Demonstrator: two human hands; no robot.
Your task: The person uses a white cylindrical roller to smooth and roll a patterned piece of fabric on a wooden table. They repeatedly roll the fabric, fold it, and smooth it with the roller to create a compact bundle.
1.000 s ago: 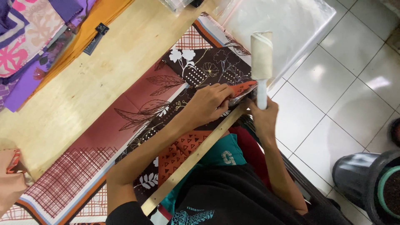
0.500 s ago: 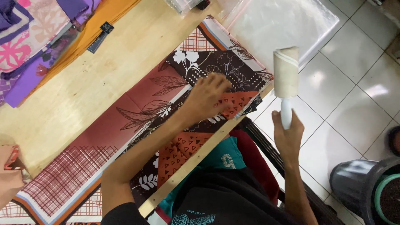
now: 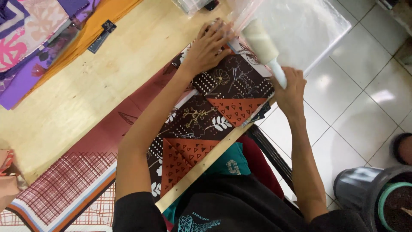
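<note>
A dark brown patterned cloth (image 3: 223, 92) with orange triangle panels lies spread along the near edge of a wooden table (image 3: 86, 99). My left hand (image 3: 208, 45) presses flat on the cloth's far end, fingers spread. My right hand (image 3: 292, 92) grips the white handle of a lint roller (image 3: 262, 43), whose pale roll rests over the cloth's far corner, next to the left hand.
A clear plastic bag (image 3: 300, 25) lies past the table's end. Folded purple, pink and orange fabrics (image 3: 38, 38) sit at the far left, with a small black tag (image 3: 99, 36) beside them. A dark bin (image 3: 377, 197) stands on the tiled floor at the right.
My left hand slid along the cloth to its far end. My right hand brought the lint roller from upright beside the table down onto the cloth's far corner.
</note>
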